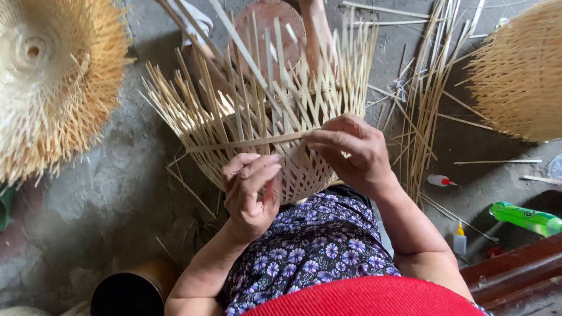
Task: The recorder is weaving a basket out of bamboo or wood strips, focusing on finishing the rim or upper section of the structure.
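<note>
Floor (99, 193): we see rough grey concrete, stained and uneven.
Light: we read it as soft daylight with weak shadows.
Left: a finished woven basket (52, 76) lies on the floor, its strip ends bristling outward.
Right: another woven basket (521, 70), and loose bamboo strips (424, 99) scattered beside it.
Lower right: a green bottle (527, 218), two small glue bottles (460, 239), and a dark red wooden edge (515, 272).
Lower left: a dark round pot (132, 292).

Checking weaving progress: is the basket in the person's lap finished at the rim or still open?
Still open: the basket has loose strip ends sticking up, and the right hand holds a horizontal strip.
</note>
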